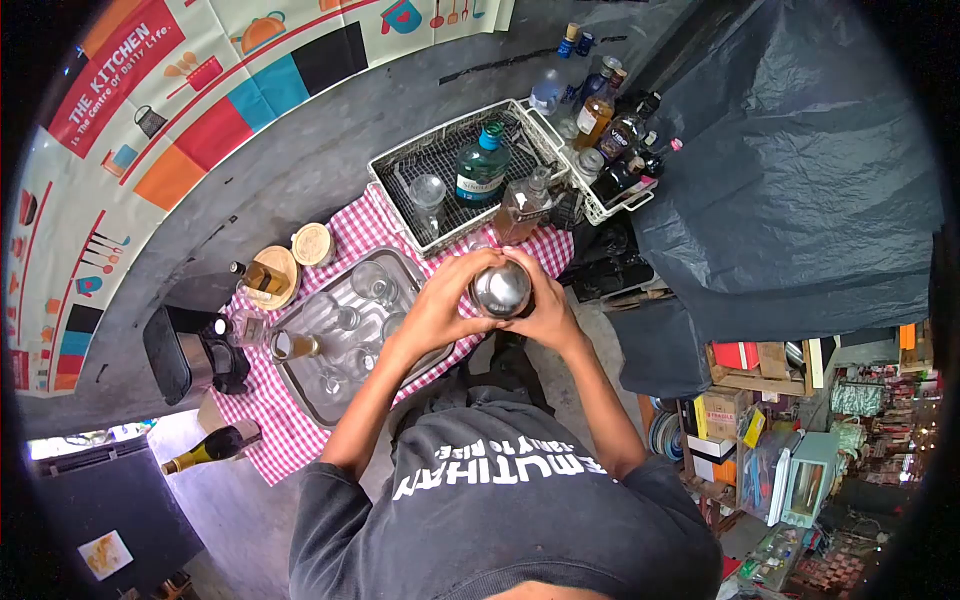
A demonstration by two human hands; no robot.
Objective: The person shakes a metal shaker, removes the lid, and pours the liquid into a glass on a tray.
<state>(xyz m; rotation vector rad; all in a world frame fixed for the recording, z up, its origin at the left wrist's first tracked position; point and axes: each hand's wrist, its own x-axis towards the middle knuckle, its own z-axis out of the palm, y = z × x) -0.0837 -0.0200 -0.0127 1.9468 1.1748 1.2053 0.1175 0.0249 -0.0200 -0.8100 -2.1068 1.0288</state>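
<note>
Left hand point(452, 292) and right hand point(548, 308) clamped around 1 metal vessel point(500, 290), at the near edge of the red-white checked cloth point(355, 220).
In the way: 1 brown bottle point(522, 212) just beyond the hands, by the wire basket point(440, 134) with 1 green bottle point(483, 168) inside. Grey tray point(298, 372) to the left, several clear glasses point(372, 281), overlapping, exact count unclear. Grey wall point(430, 100), 1 kitchen-print banner point(208, 132); black sheeting point(800, 180) at right.

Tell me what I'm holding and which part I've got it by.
A shiny, rounded metal container, held by its sides between your left hand and right hand.
</note>
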